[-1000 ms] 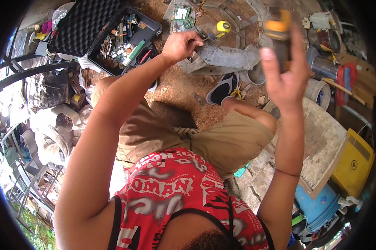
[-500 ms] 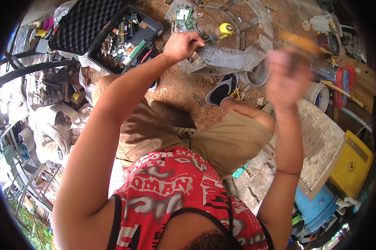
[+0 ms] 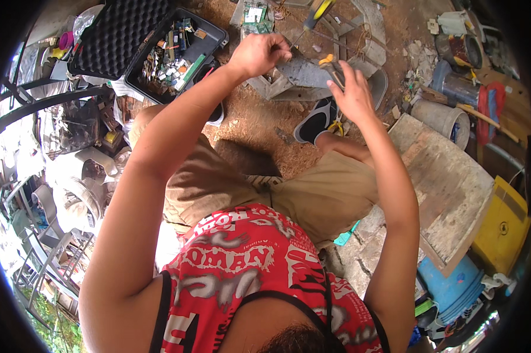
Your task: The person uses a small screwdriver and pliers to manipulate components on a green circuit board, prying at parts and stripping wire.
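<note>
Left hand [image 3: 258, 54] fisted on yellow-handled screwdriver [image 3: 310, 19], tip toward grey metal piece [image 3: 304, 73] on ground ahead. Right hand [image 3: 352, 94] half-closed around orange-handled tool [image 3: 331, 66]. Best brace piece, drive straight.

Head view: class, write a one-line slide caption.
Seated on dirt ground, a person's left hand steadies a screwdriver while the right hand grips pliers over a grey metal piece.

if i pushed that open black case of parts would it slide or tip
The case would probably slide, not tip: it lies low and flat on the dirt. Packed with small parts, it likely feels heavy. Its open foam-lined lid may flop.
</note>
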`<state>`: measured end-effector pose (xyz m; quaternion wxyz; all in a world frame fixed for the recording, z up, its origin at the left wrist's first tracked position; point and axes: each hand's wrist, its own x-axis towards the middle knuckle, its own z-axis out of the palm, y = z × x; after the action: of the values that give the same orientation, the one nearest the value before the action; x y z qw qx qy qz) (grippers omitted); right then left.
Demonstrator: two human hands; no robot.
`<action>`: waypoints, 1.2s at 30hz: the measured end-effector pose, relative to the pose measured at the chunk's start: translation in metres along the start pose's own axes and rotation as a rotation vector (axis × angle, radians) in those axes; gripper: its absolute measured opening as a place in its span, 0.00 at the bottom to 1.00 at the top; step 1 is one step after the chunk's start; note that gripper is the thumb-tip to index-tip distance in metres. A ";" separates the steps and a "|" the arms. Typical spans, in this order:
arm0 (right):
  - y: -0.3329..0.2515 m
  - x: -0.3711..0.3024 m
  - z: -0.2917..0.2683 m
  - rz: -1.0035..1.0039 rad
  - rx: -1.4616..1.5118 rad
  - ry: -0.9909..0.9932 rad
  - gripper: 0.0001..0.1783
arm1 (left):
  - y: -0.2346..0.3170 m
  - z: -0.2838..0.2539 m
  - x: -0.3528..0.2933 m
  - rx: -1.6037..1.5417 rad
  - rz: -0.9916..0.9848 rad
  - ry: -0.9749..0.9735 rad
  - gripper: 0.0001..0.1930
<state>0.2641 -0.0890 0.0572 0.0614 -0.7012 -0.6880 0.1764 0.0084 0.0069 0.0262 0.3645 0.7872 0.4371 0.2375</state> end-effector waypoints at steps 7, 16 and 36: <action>0.012 0.000 0.024 -0.097 -0.215 0.015 0.44 | 0.019 -0.040 0.013 -0.064 -0.085 -0.199 0.09; -0.086 0.037 -0.108 -0.628 -0.562 0.317 0.35 | 0.035 -0.061 0.013 -0.041 0.028 -0.489 0.07; -0.090 0.019 -0.052 -0.269 0.642 0.255 0.18 | 0.029 -0.075 0.032 -1.339 0.078 0.177 0.23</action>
<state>0.1962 -0.0581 0.1318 0.3860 -0.5659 -0.6705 0.2849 -0.0125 0.0513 0.0969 0.7276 0.3842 0.1953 0.5337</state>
